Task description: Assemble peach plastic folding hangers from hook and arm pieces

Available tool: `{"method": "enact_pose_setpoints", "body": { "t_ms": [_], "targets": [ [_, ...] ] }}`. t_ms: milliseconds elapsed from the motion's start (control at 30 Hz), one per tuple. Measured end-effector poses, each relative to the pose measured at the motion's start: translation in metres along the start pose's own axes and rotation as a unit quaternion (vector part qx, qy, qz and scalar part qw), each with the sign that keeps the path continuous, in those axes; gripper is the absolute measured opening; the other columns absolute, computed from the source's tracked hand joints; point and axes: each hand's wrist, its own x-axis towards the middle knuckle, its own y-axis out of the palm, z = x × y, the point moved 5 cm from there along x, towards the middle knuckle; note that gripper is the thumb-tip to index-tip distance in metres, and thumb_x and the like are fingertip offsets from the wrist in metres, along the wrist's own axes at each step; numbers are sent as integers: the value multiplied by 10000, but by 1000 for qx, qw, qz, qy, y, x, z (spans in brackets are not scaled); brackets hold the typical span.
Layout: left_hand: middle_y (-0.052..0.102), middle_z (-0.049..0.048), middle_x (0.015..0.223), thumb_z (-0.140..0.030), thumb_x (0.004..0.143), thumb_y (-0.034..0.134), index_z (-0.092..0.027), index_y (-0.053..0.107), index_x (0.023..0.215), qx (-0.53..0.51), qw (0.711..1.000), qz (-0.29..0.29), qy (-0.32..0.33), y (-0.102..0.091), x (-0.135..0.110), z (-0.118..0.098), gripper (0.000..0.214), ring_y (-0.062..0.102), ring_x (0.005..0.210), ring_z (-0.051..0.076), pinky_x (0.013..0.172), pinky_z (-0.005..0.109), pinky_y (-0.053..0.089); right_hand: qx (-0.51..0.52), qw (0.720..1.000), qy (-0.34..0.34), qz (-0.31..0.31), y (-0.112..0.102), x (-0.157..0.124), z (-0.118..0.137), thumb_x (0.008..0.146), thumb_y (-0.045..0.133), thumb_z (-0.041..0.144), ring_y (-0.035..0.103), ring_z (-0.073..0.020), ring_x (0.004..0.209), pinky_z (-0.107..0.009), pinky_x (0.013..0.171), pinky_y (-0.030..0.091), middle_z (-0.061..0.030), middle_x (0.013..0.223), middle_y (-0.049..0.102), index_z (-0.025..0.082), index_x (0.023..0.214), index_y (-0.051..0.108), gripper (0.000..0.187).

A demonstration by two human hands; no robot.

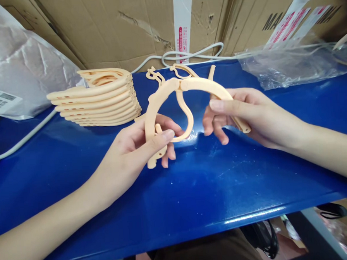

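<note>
Both hands hold one peach plastic folding hanger (171,89) above the blue table (193,183). My left hand (139,145) is closed on its left arm, thumb across the front. My right hand (242,116) grips the right arm, fingers curled under it. The two arms meet at a joint at the top, bent downward in an arch, and the hook hangs down between my hands. A neat stack of several matching hangers (102,99) lies on the table to the left, behind my left hand.
More loose peach hanger parts (184,69) lie behind the held one. A white cable (193,54) runs along the back edge. Cardboard boxes (127,23) stand behind. A crumpled clear bag (289,63) lies right, a grey plastic bag (22,72) left.
</note>
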Motion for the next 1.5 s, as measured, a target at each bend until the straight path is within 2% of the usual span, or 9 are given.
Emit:
{"method": "enact_pose_setpoints", "body": {
  "t_ms": [200, 367, 567, 800, 967, 1067, 1300, 1433, 1500],
  "targets": [
    [610, -54, 691, -253, 993, 610, -175, 669, 992, 197, 973, -59, 105, -6, -2, -16, 98, 551, 583, 60, 569, 158, 460, -277, 950, -116, -87, -16, 1, 19, 903, 704, 385, 488, -72, 468, -252, 496, 370, 33, 547, 587, 186, 610, 606, 367],
    [695, 14, 1087, -123, 1017, 450, -182, 599, 1197, 504, 824, 6, 259, 7, -13, -25, 240, 670, 936, 130, 829, 223, 518, -424, 881, -210, -21, -4, -7, 27, 883, 697, 331, 411, -61, 517, -232, 511, 311, 79, 572, 510, 189, 735, 560, 246],
    [653, 90, 1222, -27, 939, 350, -192, 576, 1260, 666, 693, 19, 277, 9, -15, -19, 426, 673, 998, 254, 771, 356, 550, -559, 783, -260, 83, 11, -15, 21, 912, 543, 694, 406, -98, 472, -262, 503, 248, 68, 543, 447, 201, 889, 603, 497],
    [617, 68, 1196, -128, 947, 476, -185, 581, 1221, 592, 776, 38, 214, 4, -7, -14, 299, 650, 1019, 198, 821, 314, 548, -589, 779, -120, 180, 9, -11, 13, 996, 509, 539, 378, -89, 441, -270, 490, 218, 51, 532, 465, 202, 757, 533, 414],
    [605, 56, 1253, -279, 919, 621, -216, 461, 1384, 541, 819, 14, 189, 7, -11, -10, 495, 625, 1082, 206, 941, 347, 539, -606, 775, -54, 174, 7, -14, 13, 962, 590, 493, 393, -77, 428, -273, 483, 228, 35, 535, 519, 189, 679, 568, 416],
    [623, 46, 1218, -379, 907, 675, -242, 412, 1431, 505, 846, 14, 169, 8, -13, -8, 602, 628, 1088, 212, 920, 339, 546, -630, 759, -62, 153, 5, -17, 12, 946, 604, 489, 399, -93, 412, -300, 472, 195, 10, 514, 535, 193, 614, 581, 445],
    [636, 23, 1072, -353, 969, 607, -235, 582, 1214, 502, 847, 27, 172, 7, -9, -11, 274, 621, 996, 197, 848, 321, 513, -674, 718, -110, 135, 3, -21, 16, 898, 607, 607, 338, -110, 357, -307, 440, 164, 7, 449, 498, 226, 589, 534, 496],
    [627, 19, 1038, -378, 953, 629, -220, 622, 1127, 530, 827, 34, 186, 9, -9, -12, 235, 595, 940, 195, 788, 321, 487, -693, 704, -113, 104, -5, -22, 29, 768, 768, 593, 403, -133, 368, -301, 425, 218, 21, 520, 568, 225, 944, 678, 418],
    [618, 19, 1014, -379, 947, 638, -213, 632, 1102, 541, 818, 38, 192, 10, -10, -13, 228, 579, 923, 196, 780, 323, 476, -682, 713, -119, 113, -9, -24, 32, 734, 825, 529, 487, -153, 417, -297, 442, 291, 6, 644, 666, 230, 1271, 627, 646]
  ]
}}
